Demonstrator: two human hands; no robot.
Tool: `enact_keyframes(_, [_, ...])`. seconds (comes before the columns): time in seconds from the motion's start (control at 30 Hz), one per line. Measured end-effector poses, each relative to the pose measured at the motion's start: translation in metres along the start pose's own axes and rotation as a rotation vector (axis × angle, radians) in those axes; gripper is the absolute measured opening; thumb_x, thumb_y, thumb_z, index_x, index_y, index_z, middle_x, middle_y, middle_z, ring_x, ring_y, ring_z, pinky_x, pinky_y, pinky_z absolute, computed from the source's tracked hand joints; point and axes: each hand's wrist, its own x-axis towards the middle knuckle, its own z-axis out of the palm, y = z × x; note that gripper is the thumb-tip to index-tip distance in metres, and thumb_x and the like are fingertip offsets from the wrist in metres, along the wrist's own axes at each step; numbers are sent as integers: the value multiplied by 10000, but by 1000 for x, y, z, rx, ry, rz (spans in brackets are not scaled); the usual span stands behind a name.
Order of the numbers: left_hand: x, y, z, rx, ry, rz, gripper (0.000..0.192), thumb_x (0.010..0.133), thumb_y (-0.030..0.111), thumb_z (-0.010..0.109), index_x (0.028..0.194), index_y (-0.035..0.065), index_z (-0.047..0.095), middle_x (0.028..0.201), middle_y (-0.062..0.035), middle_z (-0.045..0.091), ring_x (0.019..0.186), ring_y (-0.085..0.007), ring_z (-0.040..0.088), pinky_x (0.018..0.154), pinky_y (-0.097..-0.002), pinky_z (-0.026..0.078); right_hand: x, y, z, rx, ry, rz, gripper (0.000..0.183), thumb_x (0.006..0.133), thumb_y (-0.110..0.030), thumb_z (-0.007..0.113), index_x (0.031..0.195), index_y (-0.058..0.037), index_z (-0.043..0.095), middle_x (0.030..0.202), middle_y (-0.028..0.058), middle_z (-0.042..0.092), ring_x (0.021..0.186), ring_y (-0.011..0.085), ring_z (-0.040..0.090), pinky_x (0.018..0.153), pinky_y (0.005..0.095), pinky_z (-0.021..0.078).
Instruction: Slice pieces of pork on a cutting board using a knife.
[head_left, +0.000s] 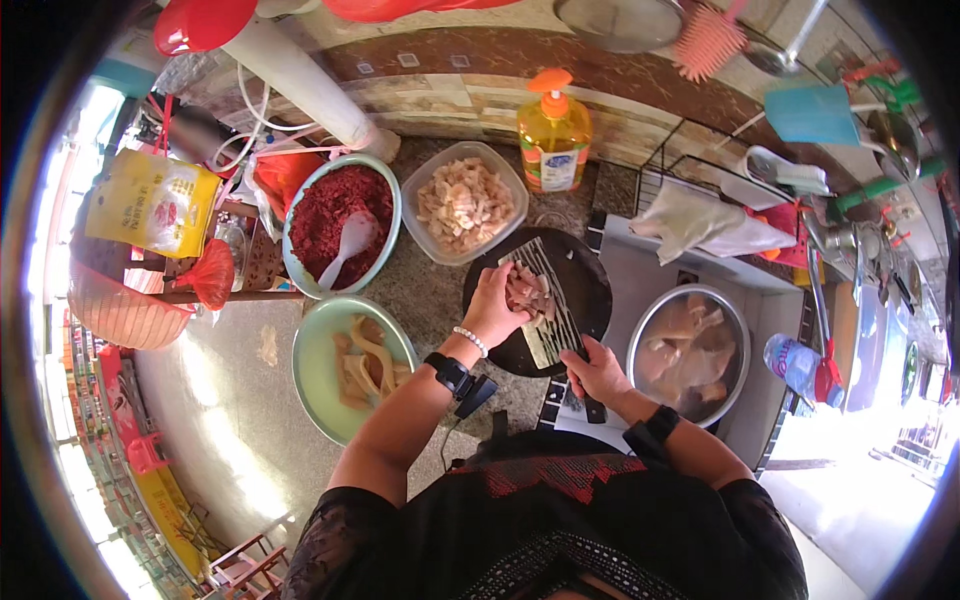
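Observation:
In my right hand (600, 371) is the handle of a broad cleaver (547, 345), its wide blade patterned with dark streaks. A small heap of diced raw meat (531, 292) rests on the flat of the blade. My left hand (495, 311) cups that heap from the left, fingers curled around it. Both hands are over a dark round chopping board (589, 277). Just beyond the board, a clear plastic tub (514, 240) holds more diced pale meat (465, 202).
On the left stand a bowl of dark red minced food (322, 202) with a white spoon (351, 244) and a green basin (319, 390) holding pale strips (364, 360). A metal basin (739, 367) of meat in water sits in the sink (772, 337). A soap bottle (553, 142) stands behind.

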Motion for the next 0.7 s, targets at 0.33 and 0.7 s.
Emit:
enact_keyframes(0.33, [71,-11,-98,-32,251,-143,780,681,74,722,1367,39,352,1283,-165,429,1028,-250,580,905,-348,482,83,-106,33,-408,109,-243,288,845,-233,626,971,-12,492,693,230,593,635,375,622,553,411,466])
enact_keyframes(0.7, [75,-27,-67,699,300,125,692,791,31,527,1432,94,273,1511,-75,210,1406,-284,157,1105,-531,141,123,-122,36,-419,135,-248,286,851,-222,602,977,1,474,837,280,593,859,476,556,698,496,446])
